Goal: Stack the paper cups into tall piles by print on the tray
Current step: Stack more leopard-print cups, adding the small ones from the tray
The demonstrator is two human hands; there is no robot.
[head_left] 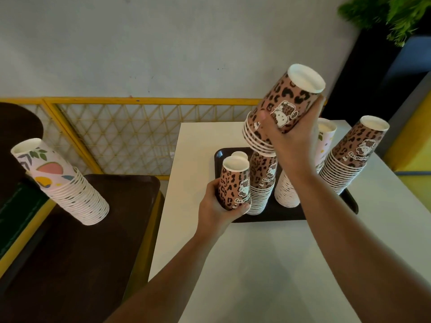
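Note:
A black tray [268,216] on the white table carries upside-down cup piles. My right hand [291,138] grips a short pile of leopard-print cups [286,99], tilted, its rims just over a leopard pile [262,183] on the tray. My left hand [215,206] holds a single leopard cup [234,183] at the tray's left edge. Another small cup base [240,155] peeks out behind it. A tall leopard pile [349,157] stands at the tray's right. A pink leaf-print pile [325,141] is partly hidden behind my right arm, with white rims [285,194] at its base.
The white table [268,264] stretches toward me. On the left, a separate brown tray [93,241] holds a leaning pile of leaf-print cups [65,180]. A yellow lattice fence [130,131] runs behind. A green plant [391,15] is at the top right.

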